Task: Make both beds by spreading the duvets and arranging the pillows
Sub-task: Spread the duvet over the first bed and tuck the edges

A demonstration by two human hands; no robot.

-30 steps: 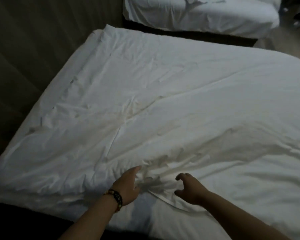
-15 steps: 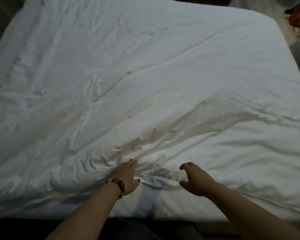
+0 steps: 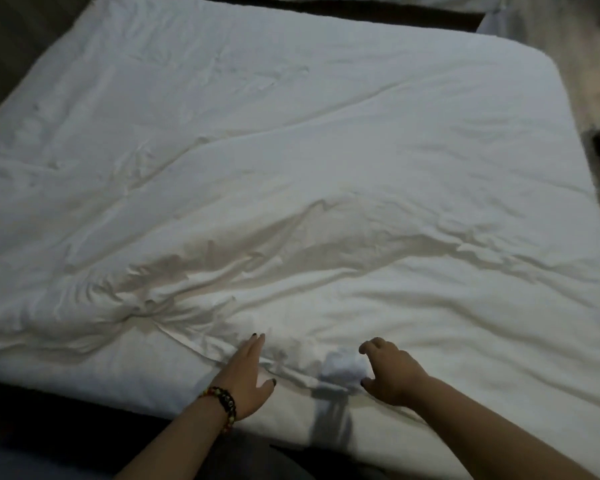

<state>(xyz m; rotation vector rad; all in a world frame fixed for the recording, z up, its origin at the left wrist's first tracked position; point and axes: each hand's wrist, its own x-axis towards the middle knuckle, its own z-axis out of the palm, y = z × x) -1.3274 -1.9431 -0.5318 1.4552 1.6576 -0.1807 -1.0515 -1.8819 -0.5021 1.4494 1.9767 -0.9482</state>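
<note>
here the white duvet (image 3: pixel 291 161) covers almost the whole top of the near bed (image 3: pixel 146 386), reaching from its far edge down to the near edge where the person stands. the far half lies fairly flat, with only shallow creases and one long diagonal fold running toward the right. the near half is rougher: a bunched knot of wrinkles gathers at the left of centre, and a raised ridge runs from there across to the right. along the near edge the hem shows as a thin folded strip, with smoother white fabric of the bed's front below it.

the left hand (image 3: pixel 246 379) lies flat on the duvet at that hem, its fingers (image 3: pixel 255 344) straight and pressed close together, pointing away from the person, the thumb set out to the side. the cloth sits under the palm, not gathered in it. a beaded bracelet (image 3: pixel 224 405) circles that wrist.

the right hand (image 3: pixel 392 372) hangs just over the same edge a little to the right, its fingers (image 3: pixel 371 346) curled like a claw, thumb below, and a small bright puff of duvet sits just beside the fingertips; whether they actually pinch it, i cannot tell.

a second bed (image 3: pixel 378 0) shows as a white strip at the top, beyond a dark gap, and pale floor (image 3: pixel 589 64) lies to the right.
</note>
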